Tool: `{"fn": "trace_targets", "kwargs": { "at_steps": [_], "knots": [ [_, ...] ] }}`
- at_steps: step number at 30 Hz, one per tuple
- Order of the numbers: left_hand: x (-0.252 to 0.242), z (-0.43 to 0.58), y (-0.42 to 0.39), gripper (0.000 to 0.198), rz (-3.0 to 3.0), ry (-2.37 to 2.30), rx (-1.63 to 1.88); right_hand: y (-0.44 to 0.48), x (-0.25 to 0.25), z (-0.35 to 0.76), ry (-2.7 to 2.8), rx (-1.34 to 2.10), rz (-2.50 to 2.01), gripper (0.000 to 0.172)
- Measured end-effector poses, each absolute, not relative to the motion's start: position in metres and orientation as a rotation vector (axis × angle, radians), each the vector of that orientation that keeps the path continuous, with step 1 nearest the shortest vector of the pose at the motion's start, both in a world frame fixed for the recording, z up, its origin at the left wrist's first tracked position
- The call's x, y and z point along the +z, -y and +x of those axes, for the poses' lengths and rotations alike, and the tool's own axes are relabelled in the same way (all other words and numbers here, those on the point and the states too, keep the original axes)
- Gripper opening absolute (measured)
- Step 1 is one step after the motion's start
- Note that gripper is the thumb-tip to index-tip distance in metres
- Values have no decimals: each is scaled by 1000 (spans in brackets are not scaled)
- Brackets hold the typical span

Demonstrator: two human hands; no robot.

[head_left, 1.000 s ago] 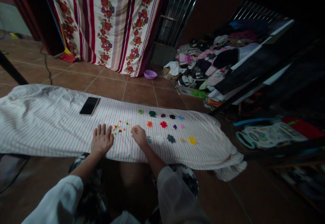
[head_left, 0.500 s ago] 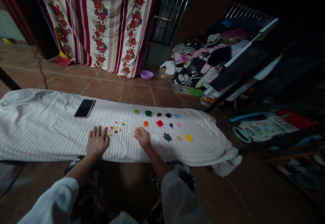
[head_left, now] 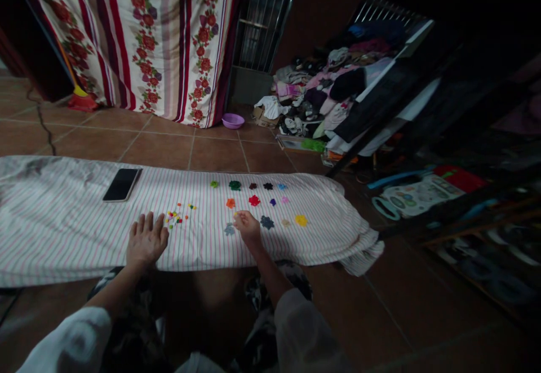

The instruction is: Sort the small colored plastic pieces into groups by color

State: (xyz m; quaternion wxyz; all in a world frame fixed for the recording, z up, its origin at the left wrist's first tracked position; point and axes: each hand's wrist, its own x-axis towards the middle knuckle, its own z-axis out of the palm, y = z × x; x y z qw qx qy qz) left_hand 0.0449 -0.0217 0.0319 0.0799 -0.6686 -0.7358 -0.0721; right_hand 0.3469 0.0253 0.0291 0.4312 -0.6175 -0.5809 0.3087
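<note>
My left hand lies flat on the striped cloth, fingers spread, with nothing in it. Just beyond its fingertips is a loose scatter of mixed-colour beads. My right hand is closed in a pinch on a small yellow bead, above the cloth among the sorted piles. Beside it are a grey-blue pile, an orange pile and a dark grey pile. Farther right lies a yellow pile. A red pile is behind the hand. Part of the cloth under the hand is hidden.
A phone lies on the cloth at the left. More piles, such as dark green and black, form a back row. Beyond the cloth are a purple basin, a floral curtain and a heap of clothes.
My right hand has moved right toward the sorted piles with the yellow bead, and the grey-blue pile now shows left of it. My left hand stays flat. The view has shifted right.
</note>
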Motion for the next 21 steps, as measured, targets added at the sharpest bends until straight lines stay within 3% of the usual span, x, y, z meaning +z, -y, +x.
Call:
{"fn": "trace_targets", "kwargs": {
  "at_steps": [12,21],
  "knots": [
    [32,45,23,56,-2011,2196,-236,-13,35,466,1034,600,-1695,34],
    [31,45,23,57,-2024,2210,-253,-5,35,557,1006,91,-2201,34]
  ]
}}
